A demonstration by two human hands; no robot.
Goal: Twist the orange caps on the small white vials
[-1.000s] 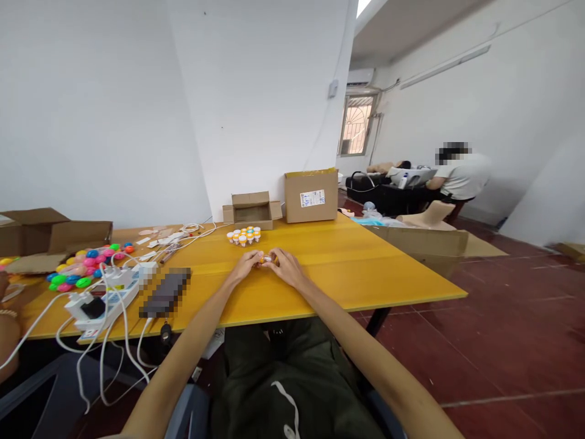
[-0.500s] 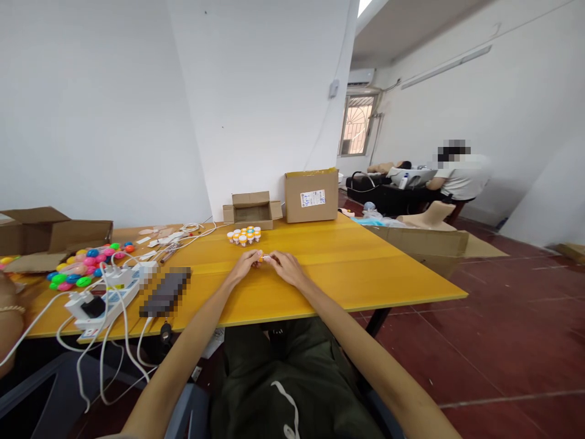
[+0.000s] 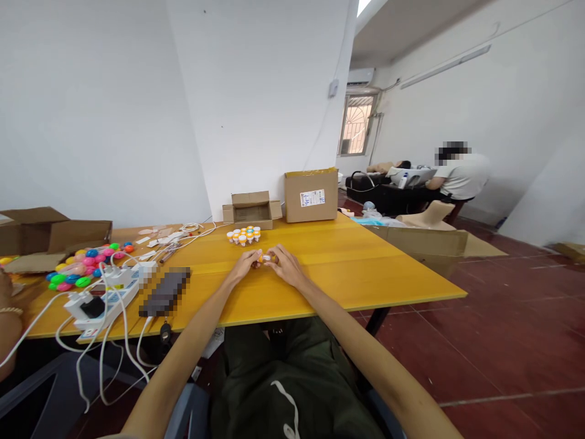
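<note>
Between my two hands, just above the yellow table, is a small orange-and-white bottle lying sideways. The fingers of my left hand are closed around its left end. My right hand has its fingertips bent over the other end, partly hiding it. Just beyond my left hand stands a tight cluster of several small white bottles with orange bands or caps. What the labels say is too small to read.
An open carton and a taped carton stand at the back. On the left are a power strip with trailing white cables, a phone, colourful balls and another open box. Someone in a white top sits far right.
My right fingers have shifted up and around the bottle's end, so more of its white label shows. My left hand has stayed nearly still.
</note>
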